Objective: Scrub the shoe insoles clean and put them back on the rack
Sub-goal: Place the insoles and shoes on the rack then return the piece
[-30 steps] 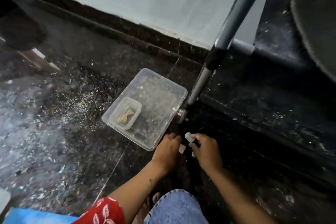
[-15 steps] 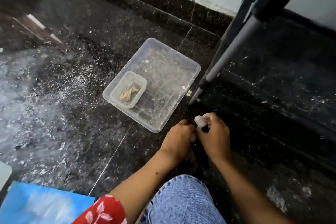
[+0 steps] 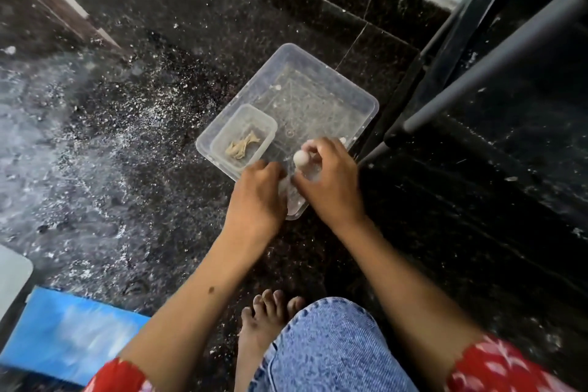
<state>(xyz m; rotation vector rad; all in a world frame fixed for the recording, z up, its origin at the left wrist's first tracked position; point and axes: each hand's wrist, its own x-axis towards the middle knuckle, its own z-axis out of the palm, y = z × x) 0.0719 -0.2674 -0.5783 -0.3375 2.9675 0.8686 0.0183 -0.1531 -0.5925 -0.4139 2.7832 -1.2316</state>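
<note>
a head-worn camera looked down on a dark speckled floor (image 3: 127, 169) scattered with white flecks. near the centre of the frame sat a clear plastic tub (image 3: 366, 99), with a smaller clear tub (image 3: 264, 118) resting inside its lower left corner and holding a few pale scraps (image 3: 243, 145).

both hands met over the tub's lower right edge. the right hand (image 3: 331, 181) was curled, its fingers pinching a small white rounded object (image 3: 300, 157), possibly the end of a brush or a cap; what it was could not be told. the left hand (image 3: 257, 197) was curled too, touching the right, and seemed to hold something pale and blurred between them, though what it gripped could not be made out.

no shoe insole could be seen anywhere in the frame. grey metal tubes (image 3: 477, 73) slanted through the upper right, likely the rack's legs. a bare foot (image 3: 267, 321) and a denim-clad knee (image 3: 331, 350) filled the bottom, with a blue panel (image 3: 70, 331) at lower left.

as a judgement, the white object looked small, light and hard, perhaps slick if wet, so a firm fingertip pinch around its rounded body suited it. an insole, once fetched, would probably be light and floppy, best held flat by its edges.
</note>
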